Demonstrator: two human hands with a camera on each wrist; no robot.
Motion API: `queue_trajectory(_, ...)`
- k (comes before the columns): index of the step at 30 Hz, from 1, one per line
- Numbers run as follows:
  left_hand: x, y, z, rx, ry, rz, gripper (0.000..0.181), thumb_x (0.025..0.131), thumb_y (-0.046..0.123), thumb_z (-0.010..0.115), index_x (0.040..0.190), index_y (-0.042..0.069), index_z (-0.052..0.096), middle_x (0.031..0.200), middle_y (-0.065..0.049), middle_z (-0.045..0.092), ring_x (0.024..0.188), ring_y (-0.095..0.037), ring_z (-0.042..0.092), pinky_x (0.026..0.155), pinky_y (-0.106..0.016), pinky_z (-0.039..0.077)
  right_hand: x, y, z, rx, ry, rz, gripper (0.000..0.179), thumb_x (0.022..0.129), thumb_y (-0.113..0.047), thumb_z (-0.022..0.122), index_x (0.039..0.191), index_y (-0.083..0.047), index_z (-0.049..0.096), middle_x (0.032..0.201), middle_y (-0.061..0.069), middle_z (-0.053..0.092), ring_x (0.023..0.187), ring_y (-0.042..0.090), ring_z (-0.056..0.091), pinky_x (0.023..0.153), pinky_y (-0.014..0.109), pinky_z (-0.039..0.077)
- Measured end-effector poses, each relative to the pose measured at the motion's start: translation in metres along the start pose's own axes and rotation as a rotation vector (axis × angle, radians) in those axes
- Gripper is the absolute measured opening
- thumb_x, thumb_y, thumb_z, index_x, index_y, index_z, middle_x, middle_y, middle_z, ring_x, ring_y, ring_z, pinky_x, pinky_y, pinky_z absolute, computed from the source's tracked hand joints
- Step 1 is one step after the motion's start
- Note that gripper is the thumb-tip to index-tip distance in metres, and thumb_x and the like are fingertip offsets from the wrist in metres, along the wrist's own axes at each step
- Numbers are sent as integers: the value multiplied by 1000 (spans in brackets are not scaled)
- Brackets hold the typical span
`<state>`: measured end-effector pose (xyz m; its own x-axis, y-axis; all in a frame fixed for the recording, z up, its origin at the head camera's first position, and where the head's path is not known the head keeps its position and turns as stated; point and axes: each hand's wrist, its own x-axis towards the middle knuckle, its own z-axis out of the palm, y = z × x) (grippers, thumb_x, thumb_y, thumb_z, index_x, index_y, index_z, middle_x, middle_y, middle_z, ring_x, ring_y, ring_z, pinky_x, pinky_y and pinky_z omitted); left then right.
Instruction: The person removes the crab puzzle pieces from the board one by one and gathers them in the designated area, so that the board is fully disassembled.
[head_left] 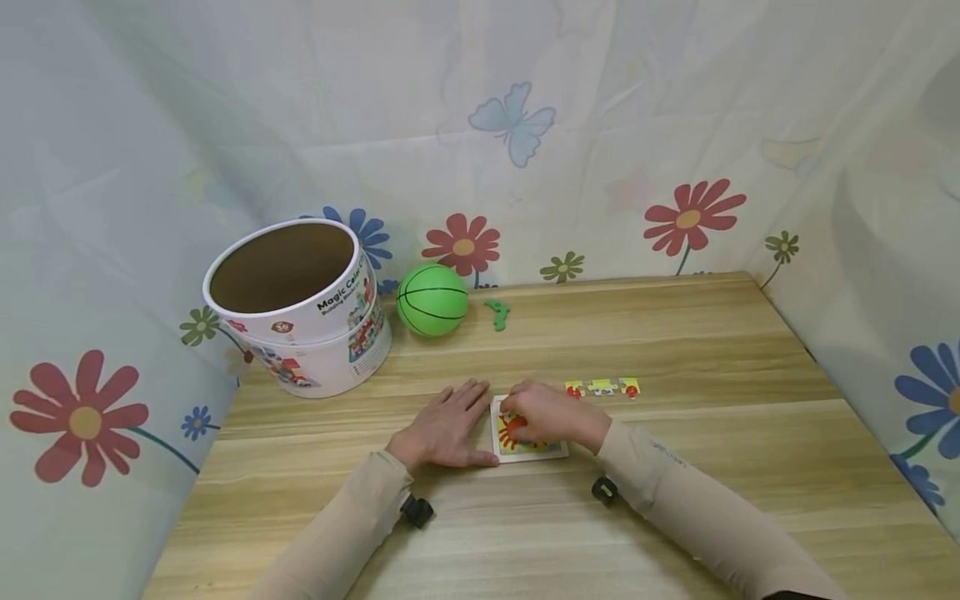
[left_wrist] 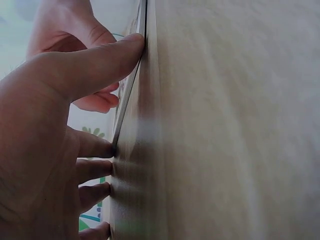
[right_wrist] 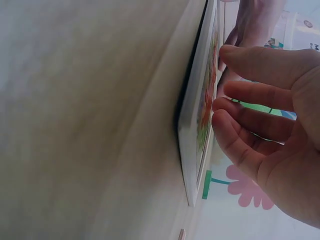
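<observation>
A small square jigsaw puzzle in a white-rimmed tray [head_left: 528,457] lies on the table, with a red figure on yellow visible in it. My left hand [head_left: 452,423] lies spread on the table at the tray's left side, its thumb touching the near left corner. Over the tray is my right hand [head_left: 546,412], its fingertips on or just above the picture and its fingers loosely bent. No piece shows between those fingers in the right wrist view, where the tray [right_wrist: 190,125] appears edge-on. Part of the picture is hidden under the right hand. Several loose puzzle pieces [head_left: 602,387] lie in a row to the right.
A large white bucket [head_left: 330,358] printed with building-block pictures stands at the back left. Beside it sits a green ball [head_left: 432,301] with black lines, and a small green curved piece [head_left: 498,315] lies to its right. A flowered curtain [head_left: 585,183] surrounds the wooden table [head_left: 712,350].
</observation>
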<state>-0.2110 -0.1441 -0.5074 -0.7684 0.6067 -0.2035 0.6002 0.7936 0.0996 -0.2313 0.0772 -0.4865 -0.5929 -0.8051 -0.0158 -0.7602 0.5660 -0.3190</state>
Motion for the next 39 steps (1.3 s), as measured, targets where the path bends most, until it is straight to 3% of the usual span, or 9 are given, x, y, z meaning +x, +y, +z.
queue_trajectory(6,-1,0,1,-3,-2,-1,108,79,83,46,156,11,21,164,-8,14,151,-27,12,120,-51,19,2,0,4,-9,-4,8,24,81,-21,76,102,-10,71,95,1,66,81,10,56,71,26,49)
queue_trajectory(15,-2,1,0,-1,0,-2,107,80,81,48,156,10,22,164,-8,15,151,-27,13,120,-52,19,4,-5,4,-11,-26,33,24,82,-20,76,105,-11,72,97,2,66,83,12,58,73,27,51)
queue_trajectory(25,-1,1,-2,6,12,3,108,80,80,50,156,9,23,163,-10,16,151,-28,15,119,-52,20,4,-6,3,-2,-33,35,20,82,-15,75,100,-10,69,89,-1,58,70,9,50,59,22,43)
queue_trajectory(39,0,1,-2,6,10,5,108,79,80,50,156,9,23,163,-10,16,151,-28,14,119,-53,20,4,-6,1,-1,-22,29,19,80,-14,76,96,-14,66,84,-2,52,69,9,46,55,22,38)
